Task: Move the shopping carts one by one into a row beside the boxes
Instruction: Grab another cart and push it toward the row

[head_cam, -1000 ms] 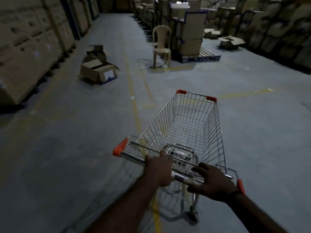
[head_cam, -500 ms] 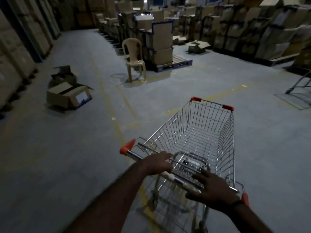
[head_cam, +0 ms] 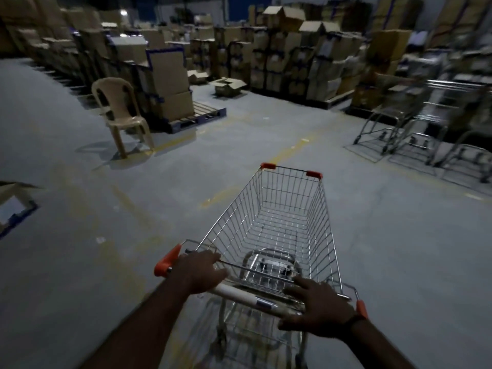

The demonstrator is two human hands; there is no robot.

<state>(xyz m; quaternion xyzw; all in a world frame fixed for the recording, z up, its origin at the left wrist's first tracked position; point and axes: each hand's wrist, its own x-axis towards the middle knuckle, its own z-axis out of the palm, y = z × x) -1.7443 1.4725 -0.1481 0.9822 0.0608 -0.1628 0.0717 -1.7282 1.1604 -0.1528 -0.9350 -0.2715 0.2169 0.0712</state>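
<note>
Right in front of the person, the left hand (head_cam: 198,271) sits on the metal handle bar with orange end caps (head_cam: 239,292), near its left end, fingers curled over the bar and gripping it. The right hand (head_cam: 319,307) is further along toward the right end, fingers spread and fairly straight, palm pressing down on the same bar with the thumb stuck out underneath; a dark band circles that wrist.

The bar belongs to a silver wire shopping cart (head_cam: 279,209), which stands on the grey concrete floor with faded yellow lines (head_cam: 80,262), out in the open aisle, its nose angled toward the right. Its basket holds nothing but the folded child seat at the handle end.

Off to the left a beige plastic chair (head_cam: 119,113) stands just beside a pallet of brown cardboard cartons (head_cam: 170,83). At the far right, well apart from the pushed cart, blurred parked metal carts (head_cam: 415,129) stand close together, right up against the tall stacks of cardboard boxes (head_cam: 306,62) lining the back.
</note>
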